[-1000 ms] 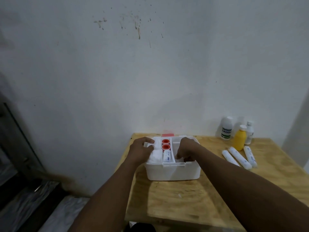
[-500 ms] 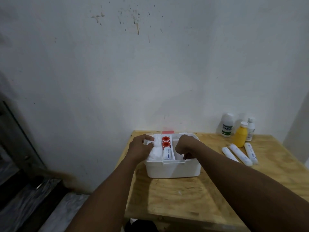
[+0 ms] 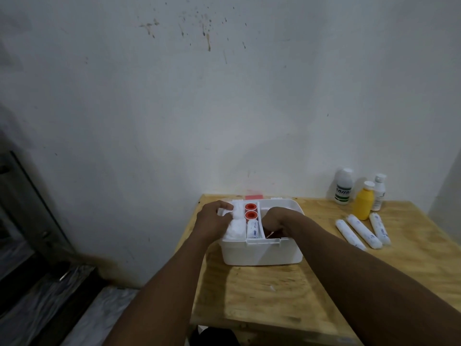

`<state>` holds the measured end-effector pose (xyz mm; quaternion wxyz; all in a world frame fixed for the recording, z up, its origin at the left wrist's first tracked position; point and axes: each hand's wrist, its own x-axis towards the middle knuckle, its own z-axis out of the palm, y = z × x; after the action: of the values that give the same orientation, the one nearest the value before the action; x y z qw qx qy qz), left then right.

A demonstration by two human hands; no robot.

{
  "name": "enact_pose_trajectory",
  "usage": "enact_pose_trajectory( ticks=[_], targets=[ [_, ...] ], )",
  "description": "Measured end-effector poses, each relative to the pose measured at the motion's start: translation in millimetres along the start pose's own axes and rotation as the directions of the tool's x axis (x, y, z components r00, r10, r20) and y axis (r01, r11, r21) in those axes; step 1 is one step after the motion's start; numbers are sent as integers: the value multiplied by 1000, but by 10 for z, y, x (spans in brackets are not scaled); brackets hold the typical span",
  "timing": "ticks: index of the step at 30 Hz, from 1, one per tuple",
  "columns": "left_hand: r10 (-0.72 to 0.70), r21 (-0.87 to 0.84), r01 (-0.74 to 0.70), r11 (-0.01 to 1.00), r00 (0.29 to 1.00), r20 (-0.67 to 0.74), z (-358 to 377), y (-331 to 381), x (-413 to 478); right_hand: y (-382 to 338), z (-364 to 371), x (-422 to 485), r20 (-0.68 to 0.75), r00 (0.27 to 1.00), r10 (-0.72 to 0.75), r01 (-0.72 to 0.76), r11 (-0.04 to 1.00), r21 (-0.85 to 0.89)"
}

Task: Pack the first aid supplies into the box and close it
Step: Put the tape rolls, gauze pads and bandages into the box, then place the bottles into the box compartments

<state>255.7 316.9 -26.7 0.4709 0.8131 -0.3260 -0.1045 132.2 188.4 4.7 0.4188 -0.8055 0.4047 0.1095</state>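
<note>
An open white box [image 3: 262, 253] stands on the wooden table [image 3: 274, 295]. Its left side holds white cotton wads [image 3: 235, 229], two red-capped rolls [image 3: 251, 211] and a white tube [image 3: 253, 229]. My left hand [image 3: 212, 218] rests at the box's left rim, fingers pinched on a small white pack [image 3: 225, 211]. My right hand [image 3: 277, 221] reaches down into the right compartment with curled fingers, and what they touch is hidden. Three wrapped white bandage rolls [image 3: 359, 231] lie on the table to the right. Behind them stand a yellow bottle [image 3: 363, 203] and two white bottles [image 3: 343, 187].
The table stands against a stained white wall [image 3: 224, 108]. The table's left edge drops to a dark floor with a dark frame [image 3: 30, 208] leaning at the far left. A red piece [image 3: 254, 196] shows behind the box.
Both hands stay at the box almost unmoved. My right hand has sunk a little deeper into the right compartment.
</note>
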Motion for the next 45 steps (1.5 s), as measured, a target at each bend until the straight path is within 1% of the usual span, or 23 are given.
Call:
enact_pose_trajectory(
  ticks=[5,9,16,18,21,25,27,31,35,41,45],
  targets=[
    [-24,1,24,1000,1000,-3,10,12,1,16,2,59,15,1000,-12,12,1000,7],
    [-28,11,28,1000,1000,-2,13,34,-8,22,-9,6,53,998,-33,32,999,11],
    [-19,3,19,1000,999,35,-13,25,14,17,-25,-8,21,1000,-12,12,1000,16],
    [-22,-4,22,1000,998,67,-46,30,47,19,-70,-5,17,1000,-3,2,999,45],
    [-31,-7,31,999,995,96,-142,83,78,24,-169,-62,62,998,21,-30,988,151],
    [-23,69,14,997,991,135,-235,174,114,31,-384,-247,3,1000,-28,27,968,248],
    [-12,122,-3,992,993,120,-255,253,117,53,-529,-365,-30,998,-53,59,963,264],
    [67,236,-79,969,996,57,-228,431,131,188,-800,-583,-104,992,-74,101,953,287],
    [195,296,-206,933,979,64,-83,702,139,457,-1084,-729,-250,967,-47,120,950,289],
    [315,350,-375,859,924,217,490,1164,0,1049,-1395,-755,-443,894,70,37,973,228],
    [409,425,-531,733,844,348,972,1407,-142,1434,-1424,-741,-533,841,96,-29,991,132]
  ],
)
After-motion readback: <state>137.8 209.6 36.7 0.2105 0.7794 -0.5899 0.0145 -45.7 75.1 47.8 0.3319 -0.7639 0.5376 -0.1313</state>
